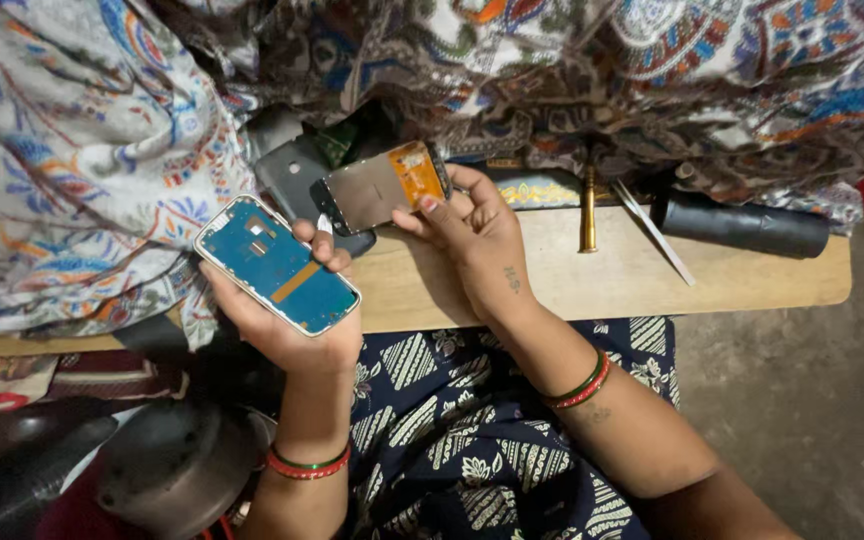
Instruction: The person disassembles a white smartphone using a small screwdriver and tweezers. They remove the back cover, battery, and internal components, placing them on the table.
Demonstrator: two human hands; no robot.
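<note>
The phone is already apart: the left hand (287, 325) curls its fingers under the blue phone frame (277, 264), while the right hand (477, 245) pinches the screen panel (380, 187), just above the desk (612, 275). Rejoining looks undone.

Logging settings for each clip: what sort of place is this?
Probably a home corner used for phone repair: a low wooden board as bench, patterned cloth draped around, an opened phone frame and screen panel in hand.
</note>
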